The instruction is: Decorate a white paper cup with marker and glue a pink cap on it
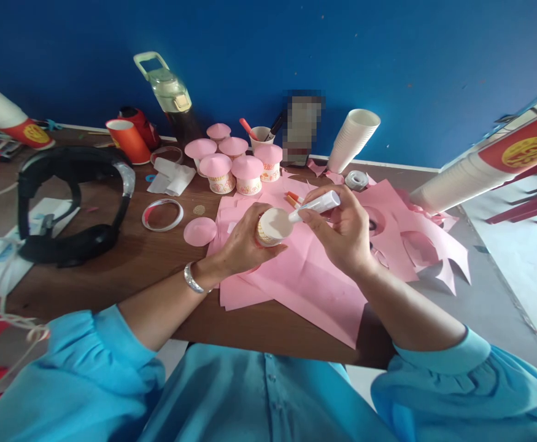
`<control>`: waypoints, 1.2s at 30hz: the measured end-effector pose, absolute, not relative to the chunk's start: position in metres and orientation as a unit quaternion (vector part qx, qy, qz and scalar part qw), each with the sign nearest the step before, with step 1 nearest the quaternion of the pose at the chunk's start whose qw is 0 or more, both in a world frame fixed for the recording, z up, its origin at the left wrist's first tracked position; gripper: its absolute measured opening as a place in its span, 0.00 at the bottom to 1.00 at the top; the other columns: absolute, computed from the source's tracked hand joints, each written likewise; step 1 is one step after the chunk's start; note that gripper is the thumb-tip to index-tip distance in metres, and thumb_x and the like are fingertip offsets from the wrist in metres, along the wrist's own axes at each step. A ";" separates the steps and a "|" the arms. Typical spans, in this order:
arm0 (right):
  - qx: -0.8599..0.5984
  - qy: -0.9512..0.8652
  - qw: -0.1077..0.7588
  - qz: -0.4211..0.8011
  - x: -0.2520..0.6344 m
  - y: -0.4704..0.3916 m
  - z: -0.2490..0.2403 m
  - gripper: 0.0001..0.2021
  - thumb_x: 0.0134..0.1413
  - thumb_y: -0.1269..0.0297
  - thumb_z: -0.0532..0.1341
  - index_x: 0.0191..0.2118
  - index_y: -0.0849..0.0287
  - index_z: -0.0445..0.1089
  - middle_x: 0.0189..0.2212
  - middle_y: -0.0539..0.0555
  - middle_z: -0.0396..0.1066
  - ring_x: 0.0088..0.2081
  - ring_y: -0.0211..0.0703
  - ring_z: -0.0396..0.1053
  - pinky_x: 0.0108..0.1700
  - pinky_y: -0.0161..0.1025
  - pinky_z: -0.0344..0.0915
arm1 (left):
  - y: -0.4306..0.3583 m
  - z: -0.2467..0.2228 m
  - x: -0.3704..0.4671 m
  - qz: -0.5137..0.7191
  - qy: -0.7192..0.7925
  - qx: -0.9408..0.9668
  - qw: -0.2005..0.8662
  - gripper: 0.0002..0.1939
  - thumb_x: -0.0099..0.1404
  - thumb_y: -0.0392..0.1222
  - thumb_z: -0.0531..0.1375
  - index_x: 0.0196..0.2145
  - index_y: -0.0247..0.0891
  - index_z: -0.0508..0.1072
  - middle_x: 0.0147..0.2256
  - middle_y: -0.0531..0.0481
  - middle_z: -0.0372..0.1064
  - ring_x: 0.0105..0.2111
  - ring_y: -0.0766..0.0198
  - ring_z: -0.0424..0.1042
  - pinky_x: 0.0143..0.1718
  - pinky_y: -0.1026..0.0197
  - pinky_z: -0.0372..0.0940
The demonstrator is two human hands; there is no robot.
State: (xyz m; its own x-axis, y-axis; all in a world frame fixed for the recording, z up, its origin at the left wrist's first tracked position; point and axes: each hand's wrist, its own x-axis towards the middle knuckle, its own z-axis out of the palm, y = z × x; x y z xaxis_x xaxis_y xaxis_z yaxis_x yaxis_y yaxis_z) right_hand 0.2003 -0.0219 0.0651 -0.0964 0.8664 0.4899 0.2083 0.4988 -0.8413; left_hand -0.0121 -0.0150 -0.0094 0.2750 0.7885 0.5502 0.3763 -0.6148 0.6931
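Note:
My left hand [245, 242] is wrapped round a small paper cup [275, 226] with a yellow pattern on its side, its pale flat base facing up. In my right hand [346, 230] is a white glue tube [316, 205], its narrow tip at the right rim of that cup. Pink paper sheets [305, 282] lie under both hands. Beside my left hand rests a pink paper cone [200, 231]. Farther back stand several decorated paper cups [248, 186] topped with pink cones.
A tape ring [162, 215] and a black headset [75, 245] lie to the left. Behind stand a bottle [169, 98], a phone [302, 129] and stacked white cups [353, 141]. Cut pink scraps [415, 245] spread right, near another cup stack [456, 187]. A blue wall [250, 55] closes the back.

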 end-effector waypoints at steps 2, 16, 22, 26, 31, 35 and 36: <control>-0.408 -0.688 0.536 0.270 0.200 -0.022 0.064 0.14 0.61 0.49 0.72 0.40 0.51 0.71 0.36 0.49 0.75 0.35 0.41 0.73 0.37 0.41 0.75 | -0.016 -0.008 -0.012 0.467 0.367 0.776 0.210 0.32 0.59 0.47 0.75 0.56 0.47 0.66 0.50 0.46 0.72 0.48 0.49 0.76 0.45 0.44 0.76; -0.373 -0.651 0.568 0.337 0.201 -0.021 0.060 0.15 0.61 0.47 0.72 0.40 0.51 0.72 0.36 0.49 0.76 0.34 0.39 0.75 0.35 0.40 0.75 | -0.014 -0.007 -0.012 0.494 0.344 0.774 0.193 0.30 0.60 0.49 0.76 0.53 0.45 0.66 0.47 0.47 0.72 0.44 0.53 0.76 0.42 0.47 0.77; -0.385 -0.709 0.546 0.226 0.201 -0.025 0.060 0.08 0.63 0.58 0.70 0.42 0.51 0.72 0.39 0.49 0.77 0.38 0.42 0.76 0.38 0.42 0.76 | -0.016 -0.003 -0.011 0.486 0.357 0.774 0.193 0.29 0.61 0.46 0.75 0.53 0.44 0.65 0.47 0.46 0.73 0.44 0.51 0.76 0.43 0.45 0.76; -0.425 -0.682 0.535 0.262 0.202 -0.017 0.057 0.11 0.62 0.54 0.71 0.39 0.52 0.71 0.35 0.48 0.77 0.33 0.39 0.75 0.35 0.40 0.75 | -0.016 -0.006 -0.012 0.494 0.354 0.771 0.189 0.32 0.59 0.49 0.76 0.54 0.44 0.65 0.48 0.46 0.73 0.45 0.50 0.76 0.44 0.44 0.76; -0.401 -0.644 0.564 0.326 0.203 -0.013 0.057 0.14 0.62 0.50 0.72 0.40 0.52 0.71 0.36 0.48 0.77 0.32 0.38 0.75 0.35 0.39 0.75 | -0.015 -0.008 -0.013 0.481 0.356 0.775 0.204 0.33 0.61 0.50 0.75 0.57 0.44 0.65 0.51 0.44 0.72 0.50 0.50 0.75 0.50 0.42 0.75; -0.374 -0.659 0.574 0.311 0.204 -0.018 0.063 0.13 0.63 0.51 0.71 0.42 0.51 0.72 0.40 0.50 0.76 0.38 0.42 0.76 0.38 0.42 0.77 | -0.011 -0.012 -0.012 0.475 0.319 0.790 0.220 0.34 0.63 0.56 0.73 0.59 0.45 0.65 0.54 0.42 0.72 0.54 0.48 0.74 0.53 0.41 0.74; -0.370 -0.667 0.571 0.304 0.204 -0.019 0.065 0.12 0.63 0.52 0.71 0.43 0.50 0.72 0.41 0.51 0.76 0.40 0.43 0.76 0.39 0.43 0.77 | -0.011 -0.013 -0.012 0.472 0.318 0.790 0.227 0.34 0.62 0.56 0.73 0.59 0.45 0.65 0.55 0.42 0.72 0.54 0.48 0.74 0.52 0.41 0.74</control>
State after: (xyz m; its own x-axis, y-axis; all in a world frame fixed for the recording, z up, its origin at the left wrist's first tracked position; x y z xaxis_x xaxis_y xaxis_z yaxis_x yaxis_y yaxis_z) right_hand 0.2041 -0.0193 0.0653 -0.0751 0.8408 0.5361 0.1465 0.5411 -0.8281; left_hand -0.0120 -0.0108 -0.0128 0.3521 0.7160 0.6028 0.2881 -0.6956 0.6581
